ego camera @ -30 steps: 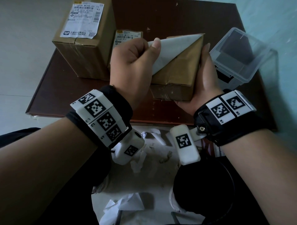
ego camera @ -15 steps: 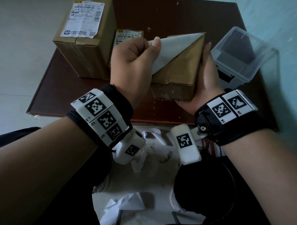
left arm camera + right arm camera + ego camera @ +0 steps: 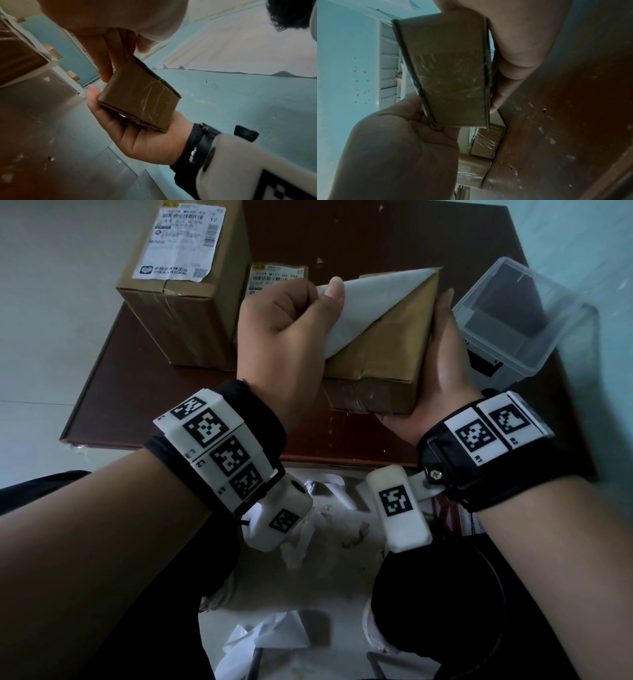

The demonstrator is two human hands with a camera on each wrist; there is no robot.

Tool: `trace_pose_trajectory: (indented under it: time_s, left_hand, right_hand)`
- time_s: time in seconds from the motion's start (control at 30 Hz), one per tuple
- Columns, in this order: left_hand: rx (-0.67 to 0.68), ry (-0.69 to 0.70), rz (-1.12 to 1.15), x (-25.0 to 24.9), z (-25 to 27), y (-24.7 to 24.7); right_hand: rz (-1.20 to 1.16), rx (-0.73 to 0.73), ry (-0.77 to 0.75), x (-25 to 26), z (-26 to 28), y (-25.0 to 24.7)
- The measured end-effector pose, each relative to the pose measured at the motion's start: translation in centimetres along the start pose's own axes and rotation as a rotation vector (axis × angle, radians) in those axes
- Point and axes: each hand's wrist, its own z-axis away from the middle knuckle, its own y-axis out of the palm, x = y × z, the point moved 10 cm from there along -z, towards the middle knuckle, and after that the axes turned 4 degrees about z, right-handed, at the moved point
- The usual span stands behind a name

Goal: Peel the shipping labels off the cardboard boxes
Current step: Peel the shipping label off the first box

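A small brown cardboard box [image 3: 387, 364] is held above the near edge of the table. My right hand [image 3: 442, 354] cups its right side and near end, fingers straight along the side. A white shipping label [image 3: 366, 299] is partly peeled off the box top, still stuck at the far right corner. My left hand [image 3: 322, 294] pinches its loose end between thumb and curled fingers. In the left wrist view the right hand [image 3: 137, 135] cradles the taped box [image 3: 140, 100]. The right wrist view shows the box end [image 3: 447, 74] between both hands.
On the brown table [image 3: 154, 405], a taller box [image 3: 181, 320] with a label [image 3: 180, 241] stands at the far left. A smaller labelled box [image 3: 274, 273] is behind my left hand. A clear plastic container [image 3: 513, 316] sits right. Crumpled paper [image 3: 267, 642] lies on the floor.
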Motion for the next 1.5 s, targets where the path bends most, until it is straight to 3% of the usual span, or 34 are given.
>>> trace_pose_trajectory:
  time_s: [1.5]
  left_hand:
    - [-0.011,-0.039,0.052,0.37,-0.31,-0.28]
  right_hand:
    - [-0.008,-0.005,0.028,-0.37,-0.57,-0.56]
